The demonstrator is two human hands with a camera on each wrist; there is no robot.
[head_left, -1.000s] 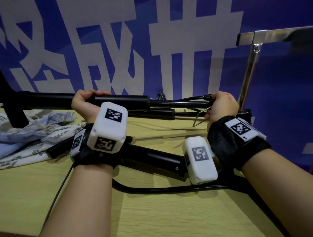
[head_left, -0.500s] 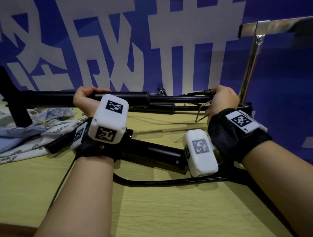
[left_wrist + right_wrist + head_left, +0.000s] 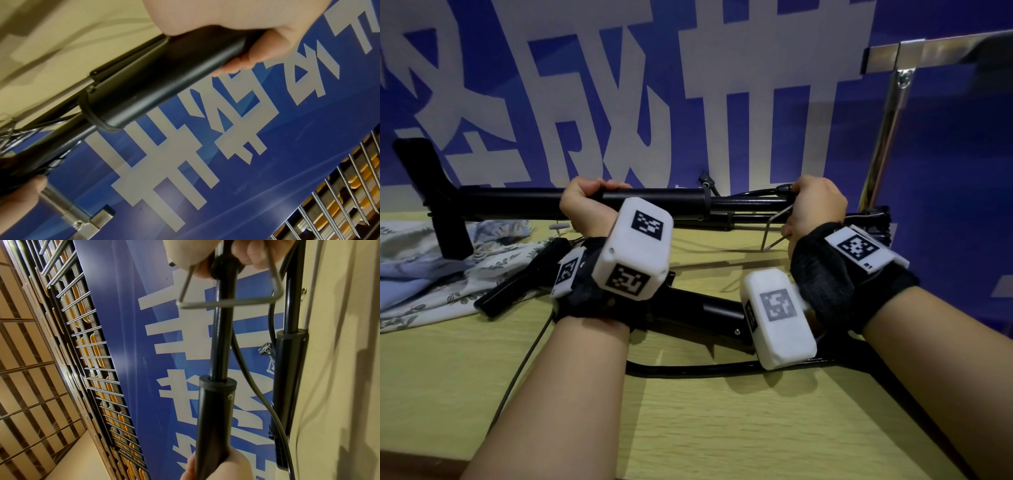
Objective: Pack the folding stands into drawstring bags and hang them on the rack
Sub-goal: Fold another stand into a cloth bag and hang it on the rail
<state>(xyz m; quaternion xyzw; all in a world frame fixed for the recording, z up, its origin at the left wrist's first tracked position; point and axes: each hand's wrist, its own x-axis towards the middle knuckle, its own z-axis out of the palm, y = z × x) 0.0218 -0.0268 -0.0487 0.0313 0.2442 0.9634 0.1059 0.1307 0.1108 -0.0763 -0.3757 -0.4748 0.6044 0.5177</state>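
Note:
A black folding stand (image 3: 654, 204) is held level above the wooden table (image 3: 722, 428). My left hand (image 3: 585, 205) grips its thick tube (image 3: 164, 71), fingers curled round it. My right hand (image 3: 816, 209) grips the thin end of the stand (image 3: 224, 288) where a grey wire loop (image 3: 205, 304) hangs. A second black folding stand (image 3: 705, 311) lies on the table under my wrists. A pale floral drawstring bag (image 3: 431, 274) lies crumpled at the left.
A chrome rack post (image 3: 887, 120) with a cross bar (image 3: 928, 51) stands at the right against the blue wall banner (image 3: 619, 85). A black cable (image 3: 688, 371) curves across the table near my right forearm.
Both hands have lifted the stand a little higher, keeping it level. Grip unchanged.

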